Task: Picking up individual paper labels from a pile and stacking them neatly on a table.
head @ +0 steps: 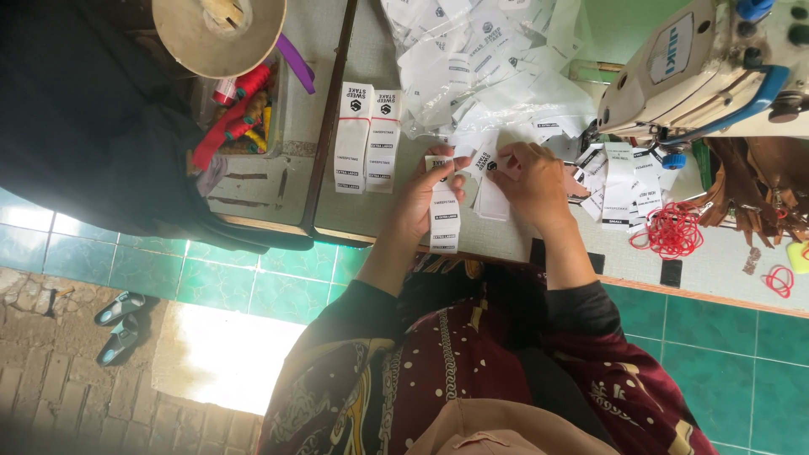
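Head view looks straight down, and nearest to me I see the dark patterned sleeves (590, 371) over the green tiled floor (733, 345). Both arms go forward to the table (345, 215).

On the left side of the picture, the left hand (421, 198) is closed around a stack of white labels (444, 221). The thumb lies on top of the stack, the other fingers are curled under it. The stack hangs from the hand back toward the table edge, so most of it lies under the palm and on the near side of it.

The right hand (533, 181) is partly closed, palm down, fingers bent. The fingertips press on a second white label (491, 198), which lies between the two hands, just beside the left thumb. I cannot tell if the right hand really grips it or only holds it flat.

Further left, two neat rows of labels (367, 139) lie flat, well apart from the hands. To the right, near the right wrist, there is a bunch of red loops (674, 229). Behind the hands is a loose pile of white labels (480, 59), and at the far right a sewing machine (699, 67). At the far left stands a box of thread spools (244, 109).
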